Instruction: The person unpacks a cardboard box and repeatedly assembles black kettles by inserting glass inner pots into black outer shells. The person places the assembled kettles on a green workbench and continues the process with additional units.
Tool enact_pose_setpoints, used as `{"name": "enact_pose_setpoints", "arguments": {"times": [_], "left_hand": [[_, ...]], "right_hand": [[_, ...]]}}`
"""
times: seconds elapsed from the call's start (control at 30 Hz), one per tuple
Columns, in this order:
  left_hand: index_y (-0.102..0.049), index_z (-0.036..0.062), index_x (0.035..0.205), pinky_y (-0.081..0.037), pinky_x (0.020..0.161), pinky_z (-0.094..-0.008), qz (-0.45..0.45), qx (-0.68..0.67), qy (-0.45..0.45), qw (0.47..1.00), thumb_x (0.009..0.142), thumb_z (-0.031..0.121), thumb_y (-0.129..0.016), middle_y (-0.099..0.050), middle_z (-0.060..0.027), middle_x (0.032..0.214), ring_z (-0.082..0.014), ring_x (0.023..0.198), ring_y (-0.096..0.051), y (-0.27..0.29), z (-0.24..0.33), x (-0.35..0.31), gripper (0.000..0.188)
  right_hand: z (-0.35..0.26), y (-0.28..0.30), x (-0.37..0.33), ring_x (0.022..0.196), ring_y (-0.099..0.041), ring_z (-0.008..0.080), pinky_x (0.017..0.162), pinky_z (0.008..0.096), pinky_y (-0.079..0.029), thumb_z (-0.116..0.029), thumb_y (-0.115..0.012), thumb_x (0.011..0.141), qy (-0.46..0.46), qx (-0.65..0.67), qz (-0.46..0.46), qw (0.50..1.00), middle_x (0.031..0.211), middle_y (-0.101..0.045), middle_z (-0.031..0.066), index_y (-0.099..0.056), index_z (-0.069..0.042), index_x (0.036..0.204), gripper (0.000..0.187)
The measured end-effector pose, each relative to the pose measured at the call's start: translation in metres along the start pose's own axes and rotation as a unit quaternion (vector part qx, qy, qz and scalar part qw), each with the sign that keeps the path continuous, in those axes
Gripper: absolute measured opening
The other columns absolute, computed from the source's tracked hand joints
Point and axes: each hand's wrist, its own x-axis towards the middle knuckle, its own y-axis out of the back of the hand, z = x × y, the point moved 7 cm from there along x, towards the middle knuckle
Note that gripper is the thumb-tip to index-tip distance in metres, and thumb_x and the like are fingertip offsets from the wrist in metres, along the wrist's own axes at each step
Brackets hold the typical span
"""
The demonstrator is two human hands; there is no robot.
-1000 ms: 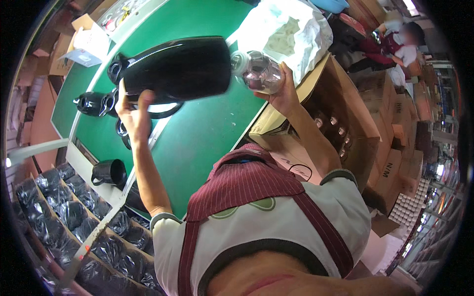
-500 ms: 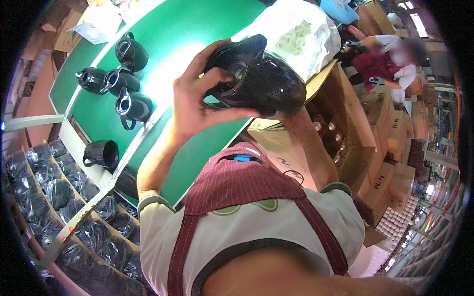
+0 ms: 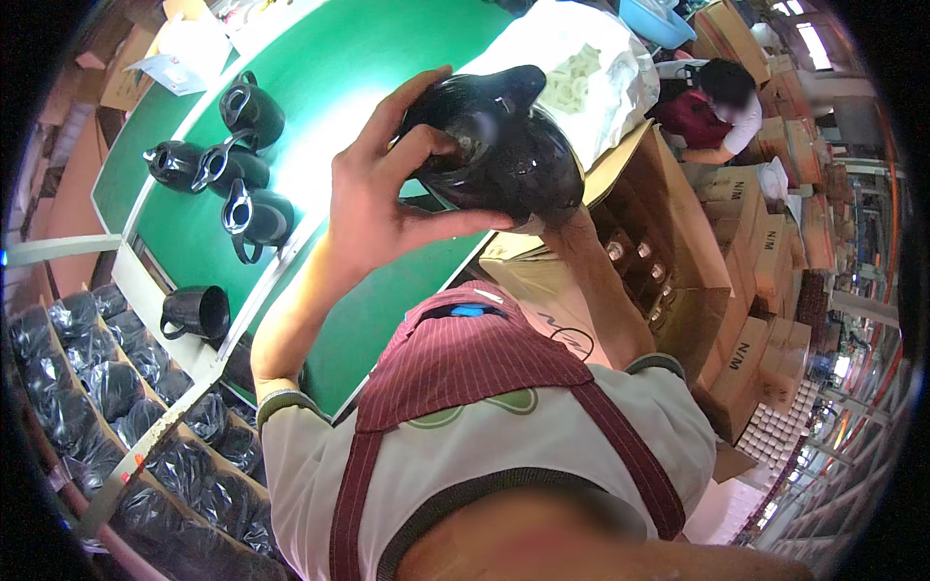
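A glossy black jug (image 3: 531,160) is held up tilted over the green table, its spout toward the top. Around its upper left side wraps my left hand (image 3: 378,184), thumb stretched along the near side and the other fingers bent over the body and mouth. My right hand (image 3: 560,225) is at the jug's lower right end, and its fingers are hidden behind the jug. Several similar black jugs (image 3: 260,215) with handles stand together on the table's left part. Another black jug (image 3: 197,312) lies on its side at the ledge by the table's left edge.
A white bag of pale rings (image 3: 581,77) lies beyond the jug. Right of me stands an open cardboard box (image 3: 693,223) with shiny-tipped things inside. Divided crates of plastic-wrapped black items (image 3: 114,387) fill the lower left. A co-worker (image 3: 702,111) is among stacked cartons (image 3: 746,358).
The jug has turned slightly in my hands and shifted a little left. At the far right, the co-worker has bent down and moved left.
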Motion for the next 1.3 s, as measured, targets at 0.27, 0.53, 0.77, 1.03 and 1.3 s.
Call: {"name": "enact_pose_setpoints", "arguments": {"times": [0.27, 0.53, 0.77, 1.03, 1.3], "left_hand": [[-0.065, -0.0007, 0.09, -0.047, 0.099, -0.0475, 0.021, -0.011, 0.056, 0.998, 0.057, 0.052, -0.091, -0.05, -0.0317, 0.138, -0.0424, 0.123, -0.057, -0.021, -0.035, -0.008, 0.067], [-0.057, 0.0006, 0.1, -0.041, 0.105, -0.0466, 0.073, -0.098, 0.13, 0.984, 0.065, 0.053, -0.089, -0.042, -0.0312, 0.146, -0.0401, 0.13, -0.049, -0.041, -0.053, -0.014, 0.071], [-0.044, -0.0056, 0.141, -0.039, 0.107, -0.0392, 0.091, -0.228, 0.141, 0.959, 0.07, 0.047, -0.088, -0.033, -0.0241, 0.153, -0.0322, 0.133, -0.046, -0.072, -0.066, -0.024, 0.099], [-0.053, -0.0058, 0.13, -0.044, 0.101, -0.0388, 0.098, -0.132, 0.009, 0.986, 0.067, 0.053, -0.087, -0.042, -0.0183, 0.148, -0.0265, 0.123, -0.052, -0.048, -0.066, -0.025, 0.092], [-0.055, -0.0005, 0.103, -0.04, 0.101, -0.04, 0.104, -0.131, 0.164, 0.972, 0.069, 0.05, -0.086, -0.042, -0.0191, 0.138, -0.0313, 0.122, -0.049, -0.045, -0.047, -0.019, 0.069]], "right_hand": [[0.002, 0.017, 0.004, 0.119, -0.06, 0.0213, 0.105, 0.0395, -0.048, -0.011, -0.074, 0.087, 0.01, 0.079, 0.01, 0.997, 0.129, -0.063, 0.0114, -0.057, -0.004, 0.131, 0.048], [-0.009, 0.05, -0.025, 0.118, -0.061, 0.0209, 0.104, 0.0394, -0.051, -0.009, -0.074, 0.087, 0.121, 0.076, 0.064, 0.988, 0.13, -0.062, 0.0121, -0.054, -0.001, 0.134, 0.052], [-0.03, 0.069, -0.029, 0.121, -0.059, 0.0207, 0.105, 0.039, -0.049, -0.011, -0.075, 0.086, 0.154, 0.014, 0.028, 0.988, 0.136, -0.058, 0.0115, -0.047, -0.001, 0.142, 0.063], [-0.031, 0.063, -0.014, 0.124, -0.056, 0.0211, 0.108, 0.04, -0.046, -0.008, -0.072, 0.089, 0.109, -0.021, 0.0, 0.994, 0.139, -0.056, 0.0109, -0.048, -0.002, 0.142, 0.059], [-0.04, 0.037, -0.021, 0.121, -0.058, 0.0178, 0.107, 0.0373, -0.046, -0.009, -0.071, 0.09, 0.152, -0.05, 0.018, 0.987, 0.134, -0.061, 0.0093, -0.049, -0.001, 0.141, 0.056]]}}
